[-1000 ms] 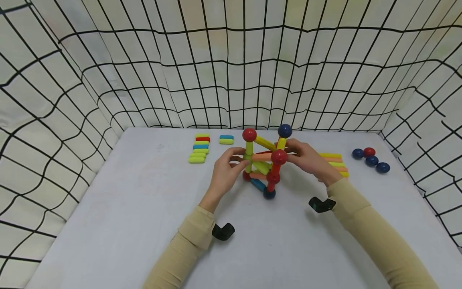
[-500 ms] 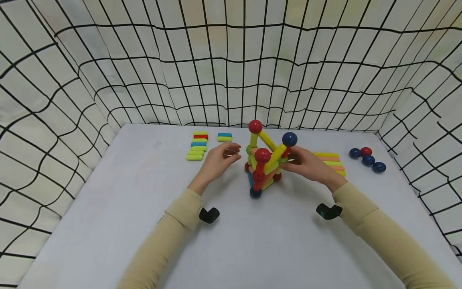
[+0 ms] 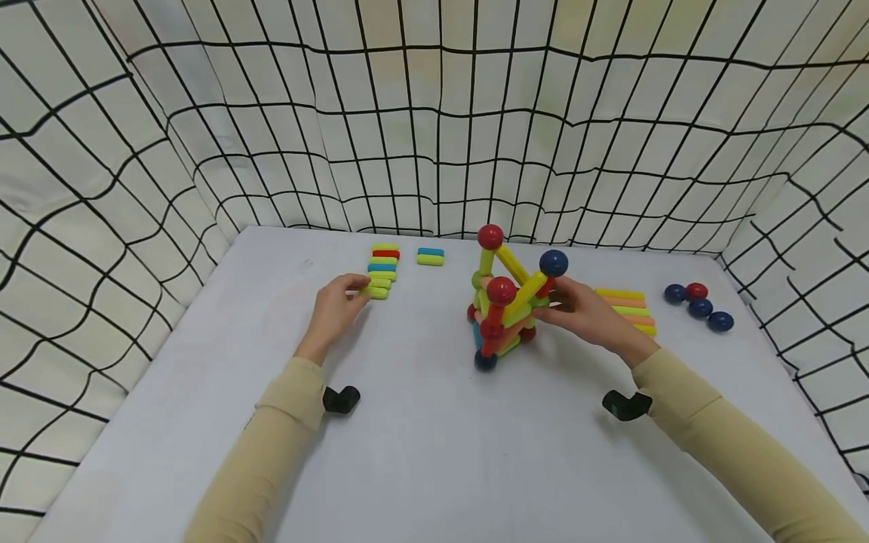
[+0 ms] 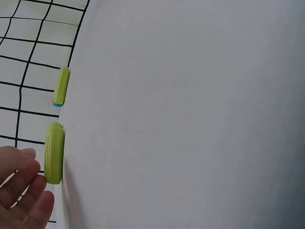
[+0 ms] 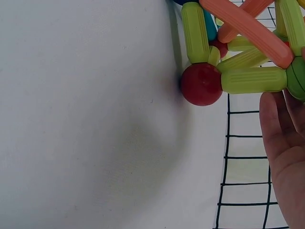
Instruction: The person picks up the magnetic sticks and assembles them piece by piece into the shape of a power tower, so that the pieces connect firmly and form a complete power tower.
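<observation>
My left hand is at the near end of a column of short sticks, its fingertips beside a yellow-green stick. In the left wrist view the fingers are loosely bent by the green stick, with no grip visible. A ball-and-stick structure stands upright right of centre. My right hand holds its right side, below the blue ball. The right wrist view shows the fingers at a green ball, beyond a red ball; some fingertips are hidden.
A blue and green stick pair lies at the back. Longer sticks lie in a row behind the right hand. Loose blue balls and one red ball sit at the right. Black-line netting surrounds the table's back and sides.
My left hand has let go of the structure and moved left to the short sticks. The structure has been turned and its blue top ball is lower; my right hand stays at its right side.
</observation>
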Motion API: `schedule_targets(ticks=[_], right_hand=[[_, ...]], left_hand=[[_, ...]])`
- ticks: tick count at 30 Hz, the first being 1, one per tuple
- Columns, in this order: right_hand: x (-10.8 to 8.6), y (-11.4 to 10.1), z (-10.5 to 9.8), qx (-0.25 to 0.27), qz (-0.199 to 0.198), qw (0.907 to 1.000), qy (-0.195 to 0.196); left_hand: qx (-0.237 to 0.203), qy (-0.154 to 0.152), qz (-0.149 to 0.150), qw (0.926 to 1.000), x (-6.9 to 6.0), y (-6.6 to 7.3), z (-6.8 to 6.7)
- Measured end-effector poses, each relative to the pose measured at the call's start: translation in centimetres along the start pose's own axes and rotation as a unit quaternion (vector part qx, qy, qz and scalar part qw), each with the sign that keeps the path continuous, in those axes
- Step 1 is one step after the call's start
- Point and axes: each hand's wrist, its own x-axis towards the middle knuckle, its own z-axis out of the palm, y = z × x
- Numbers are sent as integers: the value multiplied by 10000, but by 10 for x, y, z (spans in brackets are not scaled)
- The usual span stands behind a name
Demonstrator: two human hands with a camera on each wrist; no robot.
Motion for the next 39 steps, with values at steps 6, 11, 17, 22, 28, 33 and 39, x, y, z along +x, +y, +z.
schedule_targets(ticks=[6,11,17,22,28,33,39], right_hand=[[0,1,-1,71,75,9999,-9],[-1,3,-2,27,107,9999,18],[-4,7,0,13,182,9998,64],[-7,4,3,-15,209,9997,100],[-4,-1,6,-9,91,9999,89],[-2,-2,7,0,91,9999,58],[-1,-2,6,-4,98,9999,64]], left_hand=[[825,-439,-38,9956,8,7,0],[1100,-691,35,9915,10,10,7],[271,-1058,-160,9939,3,34,19],[-2525,-1553,-430,9541,-15,87,28],[-4368,-1678,-598,8818,-26,137,34],[-4828,-1577,-871,8570,-24,155,35],[-4852,-1457,-1124,8548,-24,166,37]])
